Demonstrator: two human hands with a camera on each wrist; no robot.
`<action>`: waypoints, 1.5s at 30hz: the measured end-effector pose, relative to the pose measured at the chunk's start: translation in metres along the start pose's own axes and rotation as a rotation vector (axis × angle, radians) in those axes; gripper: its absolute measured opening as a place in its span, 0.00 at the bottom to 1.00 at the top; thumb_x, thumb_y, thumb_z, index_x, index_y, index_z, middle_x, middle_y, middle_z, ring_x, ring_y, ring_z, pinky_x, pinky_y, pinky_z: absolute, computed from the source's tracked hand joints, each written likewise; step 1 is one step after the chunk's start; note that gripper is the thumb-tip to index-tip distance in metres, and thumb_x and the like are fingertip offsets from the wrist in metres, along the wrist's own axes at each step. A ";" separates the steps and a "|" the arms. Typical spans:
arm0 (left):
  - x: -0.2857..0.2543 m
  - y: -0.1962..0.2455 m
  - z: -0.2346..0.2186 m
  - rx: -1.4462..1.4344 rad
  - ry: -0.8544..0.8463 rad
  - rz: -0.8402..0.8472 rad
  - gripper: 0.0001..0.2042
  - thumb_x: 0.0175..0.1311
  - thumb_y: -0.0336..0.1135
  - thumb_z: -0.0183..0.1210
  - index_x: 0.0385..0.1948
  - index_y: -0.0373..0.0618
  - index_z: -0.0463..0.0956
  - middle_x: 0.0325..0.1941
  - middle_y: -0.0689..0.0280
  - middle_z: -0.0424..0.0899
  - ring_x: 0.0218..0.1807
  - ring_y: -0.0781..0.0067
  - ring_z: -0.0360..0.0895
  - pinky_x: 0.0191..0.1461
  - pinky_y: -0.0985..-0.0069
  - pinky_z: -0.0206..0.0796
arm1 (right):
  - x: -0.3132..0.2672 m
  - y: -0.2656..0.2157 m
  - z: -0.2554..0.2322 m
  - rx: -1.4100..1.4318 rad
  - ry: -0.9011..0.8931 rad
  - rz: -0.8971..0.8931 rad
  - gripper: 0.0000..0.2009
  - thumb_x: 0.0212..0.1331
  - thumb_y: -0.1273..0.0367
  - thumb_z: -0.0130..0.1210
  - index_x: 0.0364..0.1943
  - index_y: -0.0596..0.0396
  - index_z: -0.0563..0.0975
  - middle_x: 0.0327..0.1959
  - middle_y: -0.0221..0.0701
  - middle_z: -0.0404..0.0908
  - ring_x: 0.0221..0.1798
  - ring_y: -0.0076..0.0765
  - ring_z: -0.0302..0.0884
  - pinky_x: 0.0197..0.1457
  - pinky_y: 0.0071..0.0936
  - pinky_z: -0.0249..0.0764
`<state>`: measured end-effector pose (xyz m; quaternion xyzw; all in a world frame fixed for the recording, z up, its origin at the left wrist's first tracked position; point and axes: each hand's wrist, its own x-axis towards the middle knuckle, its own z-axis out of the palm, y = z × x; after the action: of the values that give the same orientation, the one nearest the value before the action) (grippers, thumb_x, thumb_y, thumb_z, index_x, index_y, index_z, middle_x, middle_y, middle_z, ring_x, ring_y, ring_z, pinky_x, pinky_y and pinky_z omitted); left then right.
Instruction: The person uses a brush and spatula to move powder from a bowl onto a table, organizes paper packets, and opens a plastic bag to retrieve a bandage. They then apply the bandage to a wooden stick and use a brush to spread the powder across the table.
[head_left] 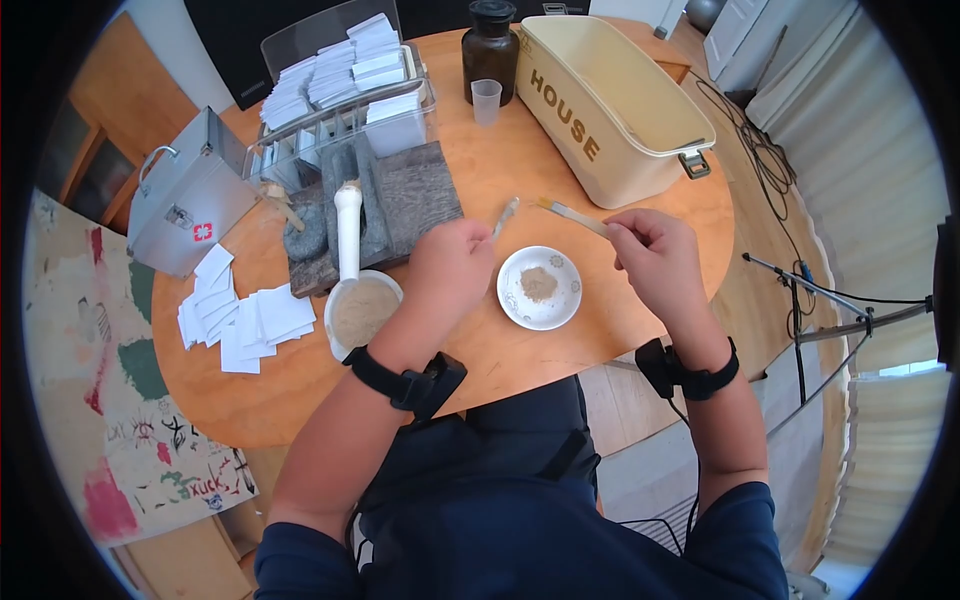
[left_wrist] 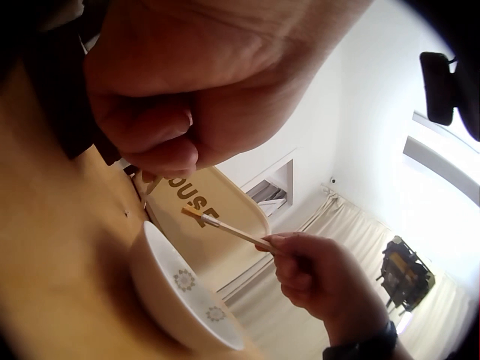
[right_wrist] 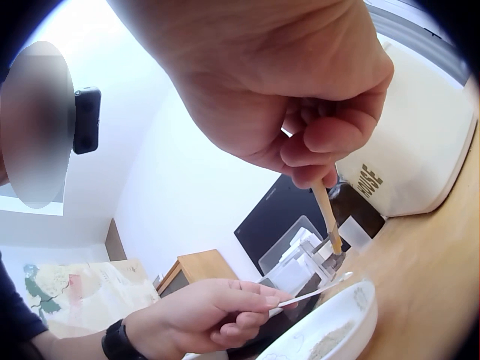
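My left hand (head_left: 455, 265) pinches a thin white stick (head_left: 506, 216) with a small, scoop-like tip, left of and above the small white bowl (head_left: 510, 300). My right hand (head_left: 660, 260) grips a flat brush (head_left: 575, 217) by its handle, bristles pointing left toward the stick; the two tips are apart. Tan powder (head_left: 540, 285) lies in the bowl, which neither hand touches. In the right wrist view the stick (right_wrist: 311, 294) reaches over the bowl's rim (right_wrist: 366, 319), under the brush (right_wrist: 327, 214). In the left wrist view my left hand's curled fingers hide the stick.
On the left are a white mortar (head_left: 335, 340) of powder with its pestle (head_left: 348, 225), white paper packets (head_left: 285, 312), a metal case (head_left: 190, 200) and a stone block (head_left: 425, 190). Behind stand a brown jar (head_left: 490, 60), a plastic cup (head_left: 486, 100) and a cream HOUSE bin (head_left: 610, 150).
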<state>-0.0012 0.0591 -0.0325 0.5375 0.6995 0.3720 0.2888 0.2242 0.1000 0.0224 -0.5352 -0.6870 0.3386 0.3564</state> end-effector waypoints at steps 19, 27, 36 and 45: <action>-0.085 0.003 -0.037 0.634 -0.120 0.721 0.11 0.55 0.25 0.55 0.40 0.40 0.77 0.21 0.59 0.76 0.25 0.60 0.76 0.26 0.66 0.68 | -0.086 0.045 -0.019 -0.014 -0.008 -0.097 0.06 0.59 0.74 0.56 0.36 0.64 0.81 0.20 0.30 0.78 0.21 0.18 0.72 0.26 0.17 0.69; -0.065 0.012 -0.035 0.498 -0.016 0.489 0.09 0.57 0.27 0.55 0.38 0.38 0.78 0.23 0.56 0.79 0.26 0.54 0.78 0.30 0.63 0.69 | -0.040 0.035 -0.012 -0.163 0.006 -0.235 0.07 0.56 0.72 0.58 0.35 0.60 0.81 0.24 0.41 0.80 0.24 0.40 0.78 0.29 0.28 0.73; -0.021 0.009 -0.022 0.152 -0.053 0.120 0.10 0.61 0.30 0.56 0.38 0.33 0.79 0.28 0.56 0.84 0.28 0.74 0.80 0.34 0.75 0.69 | 0.019 0.027 0.008 -0.394 -0.001 -0.449 0.07 0.56 0.69 0.57 0.34 0.57 0.82 0.29 0.40 0.82 0.31 0.47 0.79 0.34 0.38 0.75; -0.019 0.003 -0.018 0.170 -0.048 0.126 0.10 0.60 0.30 0.56 0.39 0.35 0.80 0.24 0.59 0.82 0.24 0.74 0.77 0.31 0.74 0.68 | 0.016 0.030 0.011 -0.374 -0.048 -0.367 0.07 0.56 0.69 0.57 0.33 0.57 0.82 0.29 0.40 0.82 0.31 0.48 0.80 0.35 0.39 0.76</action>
<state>-0.0096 0.0377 -0.0201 0.6116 0.6864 0.3156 0.2348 0.2274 0.1209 -0.0067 -0.4500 -0.8315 0.1478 0.2904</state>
